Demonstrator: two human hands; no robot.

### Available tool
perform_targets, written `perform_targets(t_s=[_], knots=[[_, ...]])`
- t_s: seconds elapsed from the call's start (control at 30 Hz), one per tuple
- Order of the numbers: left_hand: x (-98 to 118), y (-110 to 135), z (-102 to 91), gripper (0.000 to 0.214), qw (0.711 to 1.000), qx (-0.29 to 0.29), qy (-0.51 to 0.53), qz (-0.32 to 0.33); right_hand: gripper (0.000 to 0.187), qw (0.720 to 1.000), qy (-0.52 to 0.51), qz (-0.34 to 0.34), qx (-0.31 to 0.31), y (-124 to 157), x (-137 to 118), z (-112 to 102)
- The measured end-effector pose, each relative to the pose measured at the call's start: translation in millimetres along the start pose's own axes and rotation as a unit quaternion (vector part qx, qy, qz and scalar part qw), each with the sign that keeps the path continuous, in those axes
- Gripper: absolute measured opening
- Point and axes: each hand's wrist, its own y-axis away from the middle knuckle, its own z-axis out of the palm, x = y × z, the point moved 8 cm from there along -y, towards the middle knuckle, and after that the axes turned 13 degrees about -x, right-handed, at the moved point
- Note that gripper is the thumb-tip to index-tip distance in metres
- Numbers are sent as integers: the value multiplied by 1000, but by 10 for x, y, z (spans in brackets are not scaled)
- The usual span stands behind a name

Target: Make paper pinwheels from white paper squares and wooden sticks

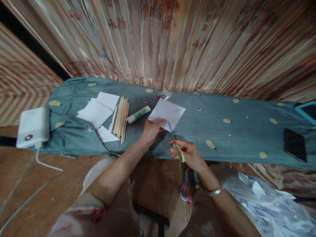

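My left hand (pixel 153 130) pinches the lower left edge of a square sheet of white paper (pixel 169 110), its thumb on top. Crease or cut lines run in from the sheet's corners. In my right hand (pixel 189 152) is a pair of scissors (pixel 181 153) with pale green handles, fingers through the loops. Their blades meet the paper at its near corner. Just left of the sheet lies a glue stick (pixel 138 114) with a green and white label. Behind the paper sits a small open box (pixel 165 94) with tiny items inside, too small to name.
Wooden sticks (pixel 121 120), a white stick-like item (pixel 113 118), stacked white papers (pixel 96 112) and a paper scrap (pixel 107 135) lie left on the green cloth (pixel 197 125). A white power bank (pixel 34 126) with a cable is far left; a phone (pixel 295 144) and blue-edged device (pixel 307 111) are right. A plastic bag of scraps (pixel 269 200) stands below.
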Motion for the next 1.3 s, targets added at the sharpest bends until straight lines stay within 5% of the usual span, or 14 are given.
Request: perform_targets(t_s=[1.3], knots=[[-72,26,31,20,999,-6,-37,-19,47,999,-25,-8,39,-19,-34,-39]])
